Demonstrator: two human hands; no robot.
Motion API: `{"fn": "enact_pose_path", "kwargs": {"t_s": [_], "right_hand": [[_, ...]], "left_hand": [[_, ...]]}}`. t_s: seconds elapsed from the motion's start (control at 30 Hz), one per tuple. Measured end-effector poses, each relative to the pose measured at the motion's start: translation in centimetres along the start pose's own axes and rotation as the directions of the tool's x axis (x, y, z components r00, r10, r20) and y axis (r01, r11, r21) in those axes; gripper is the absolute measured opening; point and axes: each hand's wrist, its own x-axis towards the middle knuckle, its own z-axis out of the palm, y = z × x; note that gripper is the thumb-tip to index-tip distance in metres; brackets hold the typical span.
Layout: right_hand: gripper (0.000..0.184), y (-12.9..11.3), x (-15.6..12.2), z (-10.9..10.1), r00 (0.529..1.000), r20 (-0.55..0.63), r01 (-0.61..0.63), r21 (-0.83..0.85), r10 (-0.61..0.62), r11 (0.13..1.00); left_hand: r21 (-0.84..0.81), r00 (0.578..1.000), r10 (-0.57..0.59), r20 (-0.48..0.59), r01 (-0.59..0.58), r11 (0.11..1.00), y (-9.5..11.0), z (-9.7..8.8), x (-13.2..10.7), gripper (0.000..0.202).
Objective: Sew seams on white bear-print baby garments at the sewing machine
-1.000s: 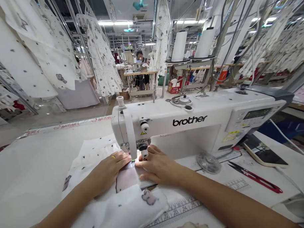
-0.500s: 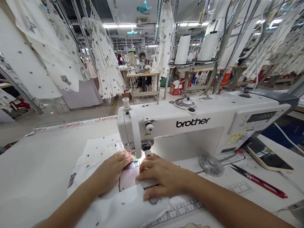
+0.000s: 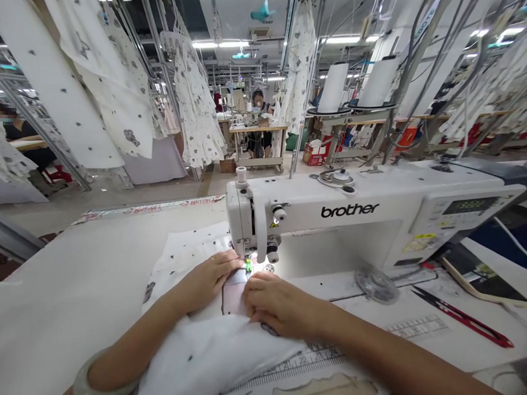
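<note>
A white fabric (image 3: 215, 351) with small dark prints lies across the sewing machine bed and runs up to the green presser foot (image 3: 248, 265). Flat on the cloth, just left of that foot, my left hand (image 3: 209, 279) is open with its fingers stretched forward. My right hand (image 3: 279, 302) is closed, fingers curled together at the fabric's edge, right of and nearer to me than the foot. Its fingertips are partly hidden. Above both hands stands the white sewing machine (image 3: 353, 212), its needle area lit.
To the right lie a clear round disc (image 3: 377, 284), red-handled thread snips (image 3: 462, 317) and a phone (image 3: 483, 273). A printed ruler (image 3: 318, 356) runs along the front. Thread cones (image 3: 334, 87) stand behind the machine. Printed garments (image 3: 193, 103) hang beyond, and a co-worker (image 3: 260, 108) sits farther back.
My right hand's fingers have drawn in from a spread pose to a curled grip on the fabric. The left hand stays beside the presser foot. The whole view has shifted, moving things rightward.
</note>
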Motion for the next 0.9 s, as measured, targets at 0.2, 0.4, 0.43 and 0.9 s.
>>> {"fn": "enact_pose_path", "kwargs": {"t_s": [0.2, 0.4, 0.43, 0.9], "right_hand": [[0.014, -2.4, -1.0, -1.1, 0.985, -0.12, 0.099, -0.186, -0.122, 0.978], [0.017, -6.3, -3.5, 0.6, 0.936, 0.054, 0.351, -0.152, -0.347, 0.924], [0.015, -6.5, -3.8, 0.9, 0.933, 0.075, 0.358, -0.111, -0.351, 0.927], [0.044, 0.9, -0.5, -1.2, 0.939, -0.147, 0.308, -0.054, -0.312, 0.95]], "left_hand": [[0.05, 0.995, -0.101, 0.025, 0.099, 0.994, -5.5, -2.4, -0.5, 0.048], [0.136, 0.949, -0.314, -0.017, 0.314, 0.94, -7.7, -5.7, -2.0, 0.045], [0.14, 0.943, -0.331, -0.032, 0.332, 0.933, -6.6, -5.7, -2.2, 0.041], [-0.071, 0.982, -0.187, -0.008, 0.186, 0.98, 6.3, 1.3, -4.6, 0.081]]}}
